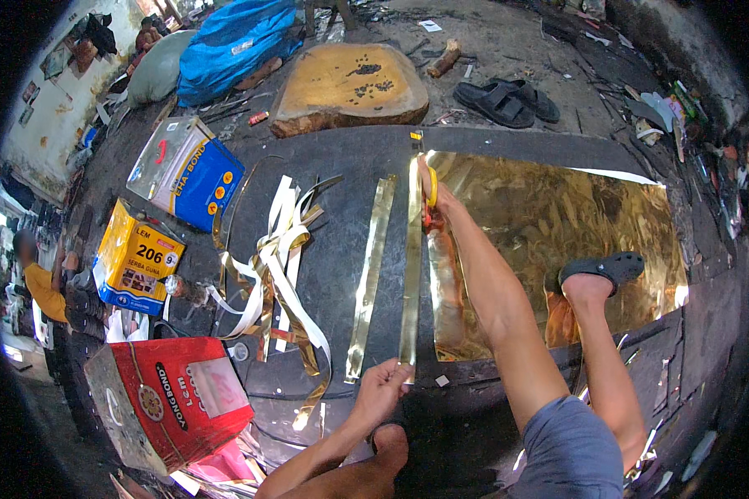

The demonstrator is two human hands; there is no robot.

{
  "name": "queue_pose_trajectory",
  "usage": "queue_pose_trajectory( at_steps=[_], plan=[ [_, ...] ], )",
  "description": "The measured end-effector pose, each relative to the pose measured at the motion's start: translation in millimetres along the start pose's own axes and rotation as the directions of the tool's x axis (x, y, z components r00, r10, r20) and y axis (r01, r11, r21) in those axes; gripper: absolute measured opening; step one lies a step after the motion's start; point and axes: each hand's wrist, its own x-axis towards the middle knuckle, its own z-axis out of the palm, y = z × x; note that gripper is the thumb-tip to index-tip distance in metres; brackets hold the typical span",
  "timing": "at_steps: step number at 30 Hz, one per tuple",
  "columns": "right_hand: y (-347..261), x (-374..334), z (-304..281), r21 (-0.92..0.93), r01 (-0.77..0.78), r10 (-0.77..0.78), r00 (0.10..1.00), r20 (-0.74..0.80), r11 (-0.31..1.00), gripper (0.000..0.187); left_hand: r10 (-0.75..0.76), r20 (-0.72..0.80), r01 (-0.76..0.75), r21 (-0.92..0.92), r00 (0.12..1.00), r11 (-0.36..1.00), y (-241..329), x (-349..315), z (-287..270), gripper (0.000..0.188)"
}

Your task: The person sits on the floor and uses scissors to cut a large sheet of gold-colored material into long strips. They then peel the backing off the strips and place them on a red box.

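Note:
A long narrow gold strip (410, 274) of shiny sheet runs toward and away from me on the dark work mat (324, 195). My left hand (383, 387) pinches its near end between thumb and fingers. At the far end, my right hand (438, 195) is closed around what look like scissors (432, 190) with yellow and orange-red handles; their blades are hidden. A large gold sheet (549, 224) lies flat just right of the strip, beneath my right forearm. Left of the strip rests a second cut gold strip (371, 279), apart from it.
My foot in a black clog (603, 273) is on the gold sheet. A tangle of white and gold offcuts (279, 266) lies left, beside a blue-and-white tin (200, 179), a yellow tin (137, 258) and a red tin (171, 399). Beyond are a wood block (345, 87) and sandals (505, 102).

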Motion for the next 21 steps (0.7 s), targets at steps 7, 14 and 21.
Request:
queue_pose_trajectory(
  at_steps=[7,14,21],
  plan=[
    [11.1,-26.2,-8.8,0.111,-0.001,-0.005,0.999,0.054,0.994,0.083,0.384,-0.303,-0.093,0.669,0.872,0.737,-44.0,37.3,-44.7,0.032],
    [118.4,-164.0,-41.4,0.233,-0.036,0.012,0.994,0.106,0.972,0.081,0.524,-0.170,-0.372,0.528,0.834,0.763,-64.0,83.7,16.9,0.041],
    [203.2,-377.2,-49.3,0.259,-0.334,0.288,0.937,0.200,0.906,0.082,-0.133,-0.237,0.074,-0.241,0.962,0.968,-83.6,122.9,68.4,0.027]
  ],
)
